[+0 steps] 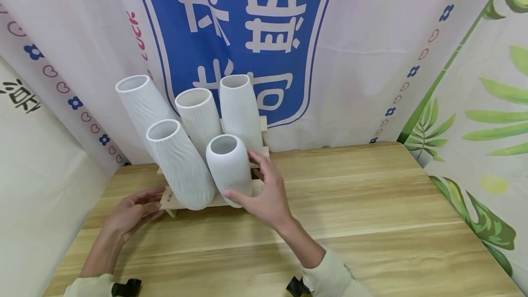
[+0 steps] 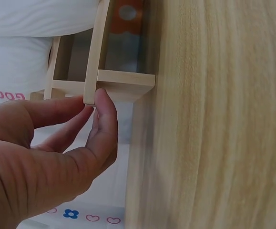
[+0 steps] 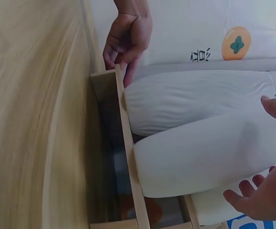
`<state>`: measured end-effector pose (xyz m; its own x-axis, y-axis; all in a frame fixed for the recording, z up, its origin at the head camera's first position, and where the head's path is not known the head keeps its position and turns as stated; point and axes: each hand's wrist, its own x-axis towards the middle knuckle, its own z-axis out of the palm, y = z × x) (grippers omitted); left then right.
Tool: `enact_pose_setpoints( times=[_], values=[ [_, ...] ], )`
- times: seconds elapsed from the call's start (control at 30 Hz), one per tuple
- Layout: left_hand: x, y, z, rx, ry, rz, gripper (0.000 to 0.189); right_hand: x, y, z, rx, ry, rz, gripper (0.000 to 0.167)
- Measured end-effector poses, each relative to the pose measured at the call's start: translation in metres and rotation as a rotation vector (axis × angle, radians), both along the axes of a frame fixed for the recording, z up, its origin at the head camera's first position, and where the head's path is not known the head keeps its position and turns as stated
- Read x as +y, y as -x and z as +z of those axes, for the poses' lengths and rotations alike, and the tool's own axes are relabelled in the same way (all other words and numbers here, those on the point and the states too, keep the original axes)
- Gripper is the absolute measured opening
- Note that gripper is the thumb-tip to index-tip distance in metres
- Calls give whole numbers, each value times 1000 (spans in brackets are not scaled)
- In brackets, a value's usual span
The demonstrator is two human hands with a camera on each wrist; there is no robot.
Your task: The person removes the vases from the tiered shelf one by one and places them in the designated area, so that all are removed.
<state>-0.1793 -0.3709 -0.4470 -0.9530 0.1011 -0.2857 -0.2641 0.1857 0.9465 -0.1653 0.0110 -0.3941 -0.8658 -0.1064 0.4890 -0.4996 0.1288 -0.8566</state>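
Observation:
At the left end of a stepped wooden stand (image 1: pixel 218 201), my left hand (image 1: pixel 134 210) pinches the front step; the left wrist view shows thumb and fingers on the edge of its board (image 2: pixel 94 62). My right hand (image 1: pixel 266 194) is spread loosely around the smooth white vase (image 1: pixel 227 164) on the front step, thumb across its front and fingers by its right side. In the right wrist view, a gap shows between those fingers (image 3: pixel 245 188) and the smooth vase (image 3: pixel 204 157). Left of it, a wavy-patterned white vase (image 1: pixel 183 168) leans on the same step.
Behind stand a ribbed white vase (image 1: pixel 200 118), a tall smooth one (image 1: pixel 241 109) and a wavy one (image 1: pixel 142 104) at the back left. The stand is on a wood-grain table (image 1: pixel 350 205), against a printed curtain (image 1: pixel 354 58). Another printed cloth (image 1: pixel 474 118) hangs at the right.

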Motion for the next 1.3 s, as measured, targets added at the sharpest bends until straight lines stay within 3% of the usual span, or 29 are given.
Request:
enact_pose_setpoints(
  times=[0.2, 0.63, 0.9, 1.3],
  values=[
    [3, 0, 2, 3, 26, 6, 68, -13, 0, -3, -2, 29, -66, 95],
    [9, -3, 2, 35, 56, 1, 75, -21, 3, -9, -75, 20, -87, 92],
    [11, -4, 2, 43, 68, 2, 72, -13, -1, -5, -54, -21, -142, 88],
    [11, -4, 2, 34, 83, 5, 72, 17, -10, 9, -75, -55, -139, 86]
  ],
)
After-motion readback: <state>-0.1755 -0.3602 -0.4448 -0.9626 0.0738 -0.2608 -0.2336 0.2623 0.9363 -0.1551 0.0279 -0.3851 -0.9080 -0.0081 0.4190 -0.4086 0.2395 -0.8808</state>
